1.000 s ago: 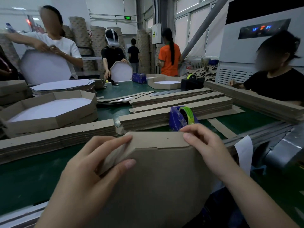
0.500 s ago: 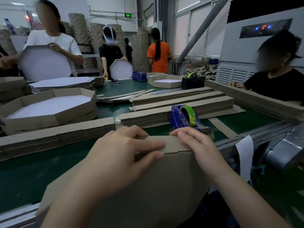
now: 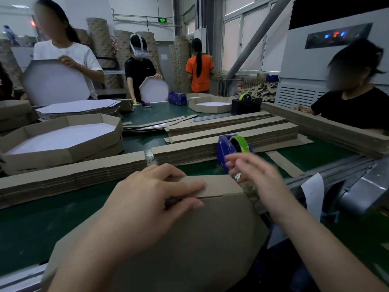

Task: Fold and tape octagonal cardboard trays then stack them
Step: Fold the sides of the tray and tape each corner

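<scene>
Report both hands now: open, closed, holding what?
Left hand: pinches the folded edge of the cardboard tray.
Right hand: open, fingers spread, blurred, beside the tape dispenser; nothing visibly held.

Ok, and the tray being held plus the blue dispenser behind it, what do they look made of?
The tray: brown cardboard, matte, with a cut tab edge showing at the folded wall. The dispenser: glossy blue body, probably plastic, carrying a yellow-green tape roll.
</scene>
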Available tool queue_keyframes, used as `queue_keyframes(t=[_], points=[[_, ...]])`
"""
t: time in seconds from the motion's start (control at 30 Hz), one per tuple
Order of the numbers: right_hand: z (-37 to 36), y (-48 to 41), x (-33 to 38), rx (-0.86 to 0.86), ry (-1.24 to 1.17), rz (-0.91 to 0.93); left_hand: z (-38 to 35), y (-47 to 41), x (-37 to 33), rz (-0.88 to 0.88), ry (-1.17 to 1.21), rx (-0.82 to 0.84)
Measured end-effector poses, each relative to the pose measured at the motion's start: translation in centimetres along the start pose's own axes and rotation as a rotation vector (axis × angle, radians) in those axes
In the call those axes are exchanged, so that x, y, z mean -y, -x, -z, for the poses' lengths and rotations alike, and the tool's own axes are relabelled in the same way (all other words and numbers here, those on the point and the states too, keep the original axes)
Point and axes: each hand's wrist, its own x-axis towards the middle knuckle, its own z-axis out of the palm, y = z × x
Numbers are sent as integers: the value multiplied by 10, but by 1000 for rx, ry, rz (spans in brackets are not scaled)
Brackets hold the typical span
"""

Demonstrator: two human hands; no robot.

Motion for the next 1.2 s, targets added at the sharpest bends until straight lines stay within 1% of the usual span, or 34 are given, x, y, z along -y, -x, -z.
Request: queue_keyframes(t=[0.03,0.07,0.1,0.13,0.17,0.2,0.27,0.3,0.6,0.7,0.83,0.93,1.0,1.07,1.13,1.2], points=[[8,-9,-4,-178,49,13,0,0,1,-2,8,-6],[18,-18,-8,-338,149,8,0,1,1,-6,12,-11],[29,-28,-12,-437,275,-31,-1,1,1,-9,12,-14],[40,-36,-16,-463,384,-103,-1,2,1,-11,13,-16],[47,-43,-21,-422,453,-199,-1,2,0,-14,18,-18],[53,-49,-26,-354,472,-284,-1,2,-1,-17,25,-22],[54,-55,-32,-260,392,-398,-1,2,-1,-19,29,-34],[52,-56,-33,-250,321,-432,-2,2,-1,-20,27,-38],[51,-60,-26,-380,-225,-610,-2,3,1,-10,50,-60],[51,-57,-23,-445,-314,-571,-2,2,1,-7,46,-51],[46,-40,-35,-476,-423,-385,-3,3,3,-8,40,-54],[45,-30,-51,-503,-376,-315,-3,2,3,-11,56,-56],[46,-28,-58,-525,-305,-296,-3,2,2,-12,60,-51],[46,-28,-63,-522,-172,-262,-3,2,3,-12,59,-52],[47,-26,-65,-502,76,-207,-4,1,3,-14,57,-55],[49,-23,-65,-523,339,-166,-4,1,4,-13,58,-58]])
